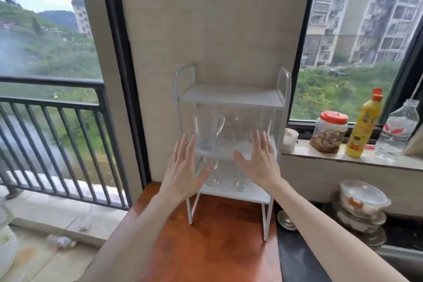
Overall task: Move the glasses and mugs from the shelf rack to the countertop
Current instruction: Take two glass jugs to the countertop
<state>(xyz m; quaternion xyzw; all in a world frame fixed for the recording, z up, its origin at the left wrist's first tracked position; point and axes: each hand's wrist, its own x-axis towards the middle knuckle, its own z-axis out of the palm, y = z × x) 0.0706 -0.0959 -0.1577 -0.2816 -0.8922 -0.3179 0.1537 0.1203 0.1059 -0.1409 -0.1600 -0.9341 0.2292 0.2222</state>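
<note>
A white three-tier shelf rack (231, 96) stands at the back of a reddish-brown countertop (206, 247). Its top tier is bare. On the middle tier a clear glass mug (207, 130) stands at the left, with more clear glassware (238, 126) blurred behind and to its right. Stemmed glasses (212, 178) stand on the bottom tier. My left hand (183, 167) and my right hand (258, 160) are both raised in front of the rack, fingers spread, holding nothing.
A windowsill at the right carries a red-lidded jar (329, 133), a yellow bottle (364, 126), a clear plastic bottle (398, 133) and a small white cup (289, 139). Stacked lidded pots (361, 204) sit below. A balcony railing (52, 107) is at the left.
</note>
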